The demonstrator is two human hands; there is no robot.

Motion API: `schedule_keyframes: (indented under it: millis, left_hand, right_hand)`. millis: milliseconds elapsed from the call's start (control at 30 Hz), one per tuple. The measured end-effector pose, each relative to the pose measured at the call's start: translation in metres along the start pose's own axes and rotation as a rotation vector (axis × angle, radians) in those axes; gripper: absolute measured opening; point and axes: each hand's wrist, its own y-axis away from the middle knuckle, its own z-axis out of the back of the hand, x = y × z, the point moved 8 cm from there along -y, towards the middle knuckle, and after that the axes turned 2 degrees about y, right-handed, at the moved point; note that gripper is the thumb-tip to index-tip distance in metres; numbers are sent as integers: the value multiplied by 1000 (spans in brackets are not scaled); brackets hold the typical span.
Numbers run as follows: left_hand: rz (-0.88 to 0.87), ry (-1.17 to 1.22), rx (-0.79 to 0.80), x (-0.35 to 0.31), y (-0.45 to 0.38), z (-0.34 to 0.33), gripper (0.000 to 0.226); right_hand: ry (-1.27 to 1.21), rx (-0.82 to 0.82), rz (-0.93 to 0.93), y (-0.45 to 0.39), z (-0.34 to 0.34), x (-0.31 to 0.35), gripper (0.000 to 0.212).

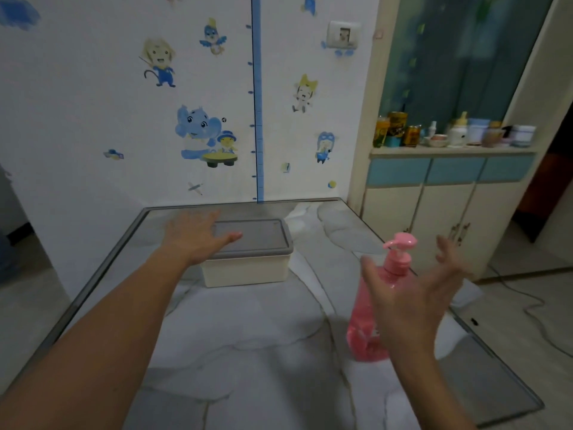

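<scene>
The left hand (198, 235) lay flat across the left end of the grey lid (260, 237) of the cream storage box (248, 270) at centre frame, fingers straight and close together, thumb out to the side. Lower right, the right hand (415, 293) was wide open, fingers spread, gripping nothing, just in front of the pink pump bottle (362, 330) standing upright on the marble table (248, 336).

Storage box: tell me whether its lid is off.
No, the grey lid sits closed on the cream storage box, with the left hand spread open over its left end.
</scene>
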Motion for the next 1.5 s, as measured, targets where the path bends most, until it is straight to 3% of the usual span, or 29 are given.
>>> schedule_keyframes:
  millis: [100,233,533,867,1100,1367,1500]
  left_hand:
    - [-15,0,-43,-4,2,7,103]
    - [-13,4,-33,-3,2,8,99]
    - [23,-12,13,13,-5,-1,99]
    - [54,-29,58,22,-10,-7,98]
    - [76,-40,95,37,-7,-9,101]
    - [83,-5,98,36,-5,-13,100]
    - [84,10,109,22,-5,-19,99]
  right_hand:
    - [95,116,-108,18,-21,-40,106]
    - [40,178,-183,34,-34,-68,103]
    - [-30,174,-145,22,-64,-71,98]
    - [-57,271,-90,-17,-164,-71,99]
    - [-60,248,-71,-37,-217,-72,96]
    - [-108,245,-80,-43,-227,-75,99]
    - [-104,330,-101,-44,-224,-71,95]
